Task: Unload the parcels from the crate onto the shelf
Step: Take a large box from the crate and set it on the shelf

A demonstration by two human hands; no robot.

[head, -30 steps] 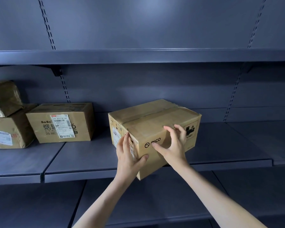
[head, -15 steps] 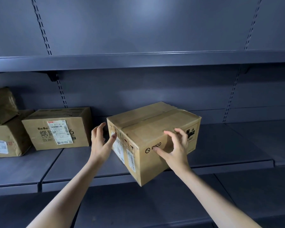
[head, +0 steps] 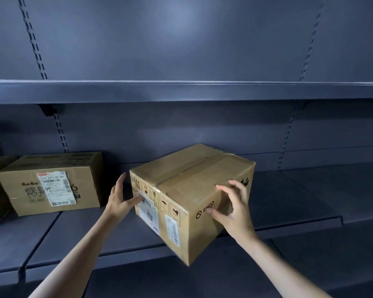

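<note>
Stockroom: dark slotted shelving (head: 181, 91), labelled parcels (head: 50, 181).

Centre parcel (head: 192, 196), cardboard, set askew on the shelf (head: 289, 203):
- right-hand face: "PICO" in black beside a ring-shaped logo; the right hand (head: 235, 209) partly covers the word. A small black graphic at that face's upper right corner, unreadable.
- left-hand face: row of black handling pictograms, among them up-arrows and an umbrella. Below them two white shipping labels with barcode or QR marks; print too small to read.

Left parcel (head: 50, 181), cardboard:
- front face: "BoBo" in black, large Chinese characters part-hidden by a white shipping label, a "6" showing past the label's right edge, small boxed code starting "YS".
- label print too fine to read.
</note>
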